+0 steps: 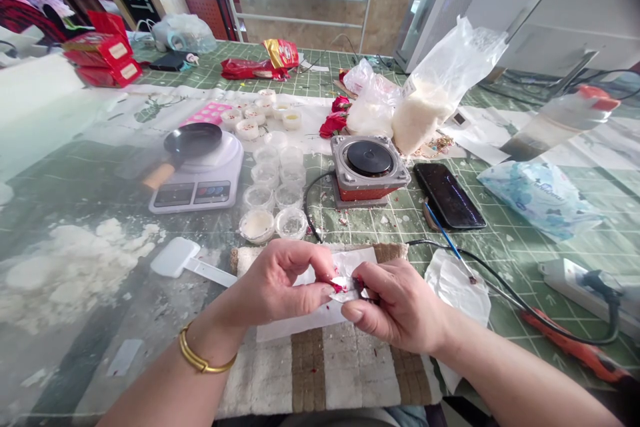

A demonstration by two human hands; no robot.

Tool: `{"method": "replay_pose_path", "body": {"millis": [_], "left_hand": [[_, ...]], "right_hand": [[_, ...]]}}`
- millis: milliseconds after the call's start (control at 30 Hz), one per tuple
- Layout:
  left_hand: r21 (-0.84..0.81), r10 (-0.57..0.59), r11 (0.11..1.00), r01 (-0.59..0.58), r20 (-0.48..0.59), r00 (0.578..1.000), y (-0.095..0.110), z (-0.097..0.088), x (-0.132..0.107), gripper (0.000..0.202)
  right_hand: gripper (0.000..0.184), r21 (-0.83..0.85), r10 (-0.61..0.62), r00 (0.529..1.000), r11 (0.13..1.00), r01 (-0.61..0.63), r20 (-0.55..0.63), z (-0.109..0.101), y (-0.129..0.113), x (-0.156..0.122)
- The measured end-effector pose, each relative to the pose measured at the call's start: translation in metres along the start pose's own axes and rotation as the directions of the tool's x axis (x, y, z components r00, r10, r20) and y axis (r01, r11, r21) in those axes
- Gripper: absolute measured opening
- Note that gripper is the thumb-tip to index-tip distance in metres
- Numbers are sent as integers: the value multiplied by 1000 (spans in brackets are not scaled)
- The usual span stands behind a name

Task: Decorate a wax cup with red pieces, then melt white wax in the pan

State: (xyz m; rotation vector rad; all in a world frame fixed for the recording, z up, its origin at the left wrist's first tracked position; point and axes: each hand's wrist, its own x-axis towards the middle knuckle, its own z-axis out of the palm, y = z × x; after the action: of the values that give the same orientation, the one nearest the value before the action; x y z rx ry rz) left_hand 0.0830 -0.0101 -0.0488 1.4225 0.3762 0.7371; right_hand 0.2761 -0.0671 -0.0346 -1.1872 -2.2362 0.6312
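My left hand (280, 283) and my right hand (397, 307) meet over a white sheet of paper (365, 259) that lies on a striped cloth (325, 367). Both pinch one small whitish object with red bits (343, 285) between thumb and fingertips. I cannot make out what the object is. A gold bangle (200, 355) circles my left wrist. Red crumbs dot the paper beneath the hands.
Several small clear cups (273, 197) stand in rows beyond the cloth. A kitchen scale (197, 180) carries a black pan (193, 140). Nearby lie a small hotplate (369, 167), a phone (449, 195), a blue brush (447, 240), a white spatula (185, 261), white powder bags (425, 103).
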Motion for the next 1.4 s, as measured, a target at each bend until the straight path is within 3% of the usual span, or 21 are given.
{"method": "replay_pose_path", "body": {"millis": [867,1400], "left_hand": [[-13,7,1000,-7,-14,1000,0,-1,0,12],[60,-1,998,1,7,1000,-5,-3,-1,5]], "right_hand": [[33,17,16,1000,1000,-16,17,1,0,-2],[32,43,9,1000,999,-9,-5,3,3,-1]]}}
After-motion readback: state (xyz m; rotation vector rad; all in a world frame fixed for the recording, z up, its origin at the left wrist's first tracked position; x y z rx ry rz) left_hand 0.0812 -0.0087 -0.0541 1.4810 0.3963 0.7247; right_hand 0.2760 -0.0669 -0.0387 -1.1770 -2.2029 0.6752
